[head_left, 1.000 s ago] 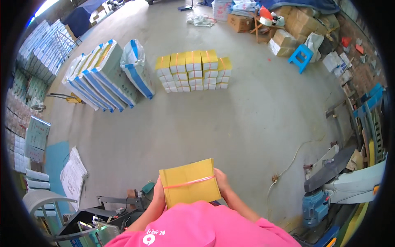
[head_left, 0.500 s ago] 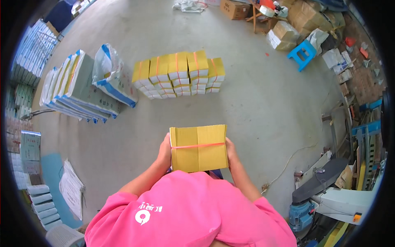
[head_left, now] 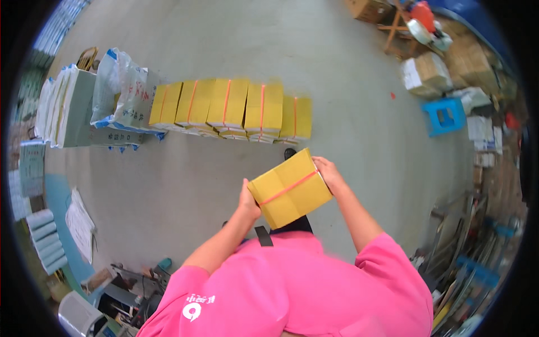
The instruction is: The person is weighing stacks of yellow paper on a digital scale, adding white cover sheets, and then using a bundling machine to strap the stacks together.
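Between my two hands is a bundle with a yellow-brown cardboard top, tied round with a red strap. My left hand is closed on its left end, and my right hand grips the right end. The bundle is tilted, its right end farther from me than its left. Ahead on the floor stand several stacks of like bundles, each with a yellow-brown top and a red strap. The undersides of my fingers are hidden by the bundle I hold.
Left of the stacks stand an opened white-and-blue sack and several upright packs. At the right are a blue stool, cardboard boxes and metal racks. A white sheet pile lies at the left.
My body has moved forward toward the stacks. The bundle has turned, its right end swinging away from me, and stays between both hands. A dark shoe now shows beyond it.
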Available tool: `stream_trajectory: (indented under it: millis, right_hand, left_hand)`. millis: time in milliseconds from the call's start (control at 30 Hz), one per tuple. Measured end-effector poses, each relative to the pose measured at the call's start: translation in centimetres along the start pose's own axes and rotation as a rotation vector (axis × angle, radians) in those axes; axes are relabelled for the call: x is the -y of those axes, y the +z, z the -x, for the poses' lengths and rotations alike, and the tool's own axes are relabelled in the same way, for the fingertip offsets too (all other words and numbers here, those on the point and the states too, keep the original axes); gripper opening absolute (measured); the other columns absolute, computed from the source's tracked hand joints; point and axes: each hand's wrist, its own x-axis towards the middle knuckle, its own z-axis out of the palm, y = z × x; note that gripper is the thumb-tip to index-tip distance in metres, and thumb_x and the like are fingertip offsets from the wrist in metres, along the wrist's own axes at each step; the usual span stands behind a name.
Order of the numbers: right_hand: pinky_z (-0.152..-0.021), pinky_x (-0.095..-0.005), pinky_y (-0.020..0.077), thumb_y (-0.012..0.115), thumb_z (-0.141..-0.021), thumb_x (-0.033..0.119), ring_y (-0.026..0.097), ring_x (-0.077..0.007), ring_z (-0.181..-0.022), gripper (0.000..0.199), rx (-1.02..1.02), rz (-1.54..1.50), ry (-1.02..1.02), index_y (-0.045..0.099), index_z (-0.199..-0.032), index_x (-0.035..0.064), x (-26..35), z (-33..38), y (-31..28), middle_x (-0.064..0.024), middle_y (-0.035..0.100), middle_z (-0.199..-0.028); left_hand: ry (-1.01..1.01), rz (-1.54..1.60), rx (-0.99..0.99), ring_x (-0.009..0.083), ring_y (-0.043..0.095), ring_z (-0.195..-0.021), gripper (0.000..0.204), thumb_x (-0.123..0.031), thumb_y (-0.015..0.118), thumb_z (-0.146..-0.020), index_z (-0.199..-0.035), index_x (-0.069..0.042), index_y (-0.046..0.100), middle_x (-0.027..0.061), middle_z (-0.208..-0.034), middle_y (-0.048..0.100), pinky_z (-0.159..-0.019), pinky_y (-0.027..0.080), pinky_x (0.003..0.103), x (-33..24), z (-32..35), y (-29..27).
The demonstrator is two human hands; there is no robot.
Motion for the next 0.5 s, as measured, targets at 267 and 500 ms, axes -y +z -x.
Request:
stream_trajectory:
  millis: [267,500]
  right_hand:
    - [-0.095,-0.0323,0.0455,0.046,-0.096,0.020,0.058,-0.0212,-0.112,0.038,0.310,0.246,0.245,0.058,-0.125,-0.0006,6.0,-23.7,-9.3,-0.0134,0.063,-0.123]
    - [-0.097,-0.0324,0.0439,0.048,-0.095,0.022,0.057,-0.0194,-0.112,0.040,0.507,0.471,0.236,0.057,-0.130,0.0042,5.8,-39.3,-7.9,-0.0099,0.062,-0.125]
  left_hand:
    - [0.045,0.384,-0.358,0.0341,0.047,-0.128,0.066,-0.054,0.021,-0.101,-0.136,-0.004,0.046,0.0141,-0.140,0.049,-0.109,0.035,0.048,3.5,-17.7,12.2]
    - [0.173,0.608,-0.450,0.0322,0.048,-0.127,0.060,-0.050,0.024,-0.101,-0.136,-0.007,0.048,0.0102,-0.141,0.049,-0.107,0.036,0.048,2.6,-29.4,14.8]
